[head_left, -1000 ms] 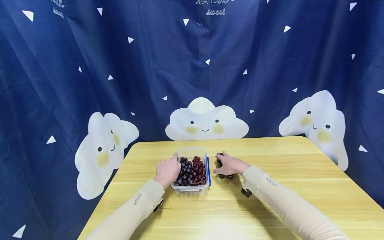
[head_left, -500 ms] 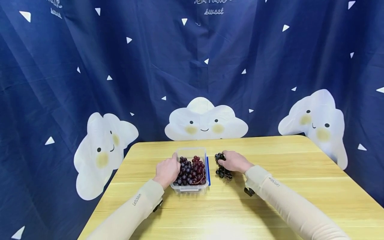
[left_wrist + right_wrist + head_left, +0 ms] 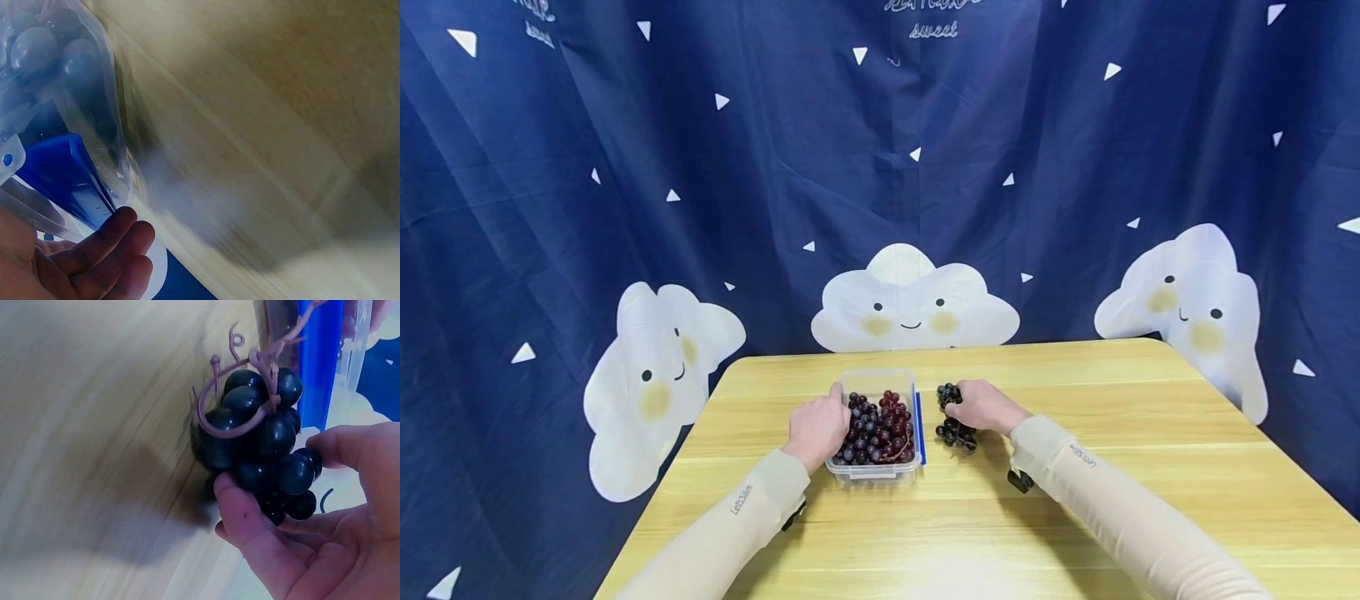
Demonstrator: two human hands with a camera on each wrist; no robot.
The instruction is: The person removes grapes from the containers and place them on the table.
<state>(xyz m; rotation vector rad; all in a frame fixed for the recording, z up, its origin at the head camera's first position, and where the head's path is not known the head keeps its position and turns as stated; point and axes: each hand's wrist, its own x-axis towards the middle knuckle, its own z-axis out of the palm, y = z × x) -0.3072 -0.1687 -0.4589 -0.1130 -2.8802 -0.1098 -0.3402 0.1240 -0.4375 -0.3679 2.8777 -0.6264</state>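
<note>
A clear plastic food container [image 3: 874, 472] with blue side flaps stands on the table, filled with dark purple grapes [image 3: 865, 429] and red grapes [image 3: 898, 421]. My left hand [image 3: 817, 427] holds its left side, one finger extended along the rim. In the left wrist view, curled fingertips [image 3: 128, 240] meet the blue flap [image 3: 69, 175] outside the wall. Just right of the container, my right hand [image 3: 988, 406] grips a bunch of black grapes [image 3: 951, 432]. From the right wrist, thumb and fingers surround the lower grapes, while a curled brownish stem [image 3: 228, 431] sticks out above.
The light wooden table [image 3: 1075, 500] extends around the container on all sides. Behind its far edge hangs a dark blue curtain [image 3: 850, 167] printed with white clouds and triangles.
My right hand has gone from spread over the black grapes to gripping them, and the bunch has shifted slightly left. My left hand stays at the container.
</note>
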